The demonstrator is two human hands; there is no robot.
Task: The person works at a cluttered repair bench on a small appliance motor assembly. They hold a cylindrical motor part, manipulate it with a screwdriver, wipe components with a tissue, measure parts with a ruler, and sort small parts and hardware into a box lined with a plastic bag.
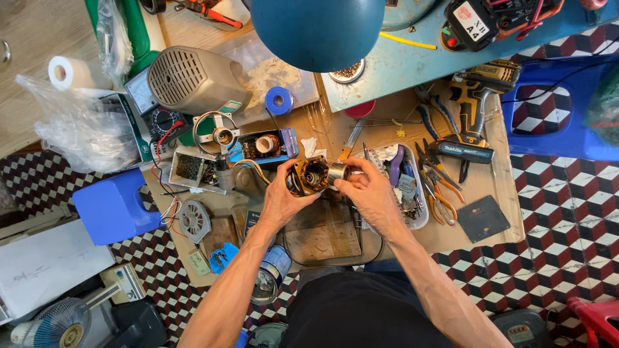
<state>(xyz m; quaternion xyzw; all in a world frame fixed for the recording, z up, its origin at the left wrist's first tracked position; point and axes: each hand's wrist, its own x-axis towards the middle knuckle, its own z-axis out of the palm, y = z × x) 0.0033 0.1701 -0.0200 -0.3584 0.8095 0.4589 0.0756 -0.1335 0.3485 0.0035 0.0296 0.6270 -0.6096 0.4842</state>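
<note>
Above the cluttered low workbench (pixel 496 161), the left hand (pixel 280 201) clasps a copper-wound motor stator (pixel 309 176) steady while the right hand (pixel 371 192) pinches a silvery metal sleeve (pixel 338 172) at its mouth, tray of pliers (pixel 419 219) just beside.

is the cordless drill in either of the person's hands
No, the cordless drill lies on the bench, while both hands hold a small motor part.

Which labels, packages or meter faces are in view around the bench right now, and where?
Battery label: top right, white patch on black pack.
Multimeter: left of the bench, black, round dial, pale meter face above.
Drill label: right of the hands, pale strip on dark base.
Can: by the left forearm, blue-and-white wrapper.
</note>
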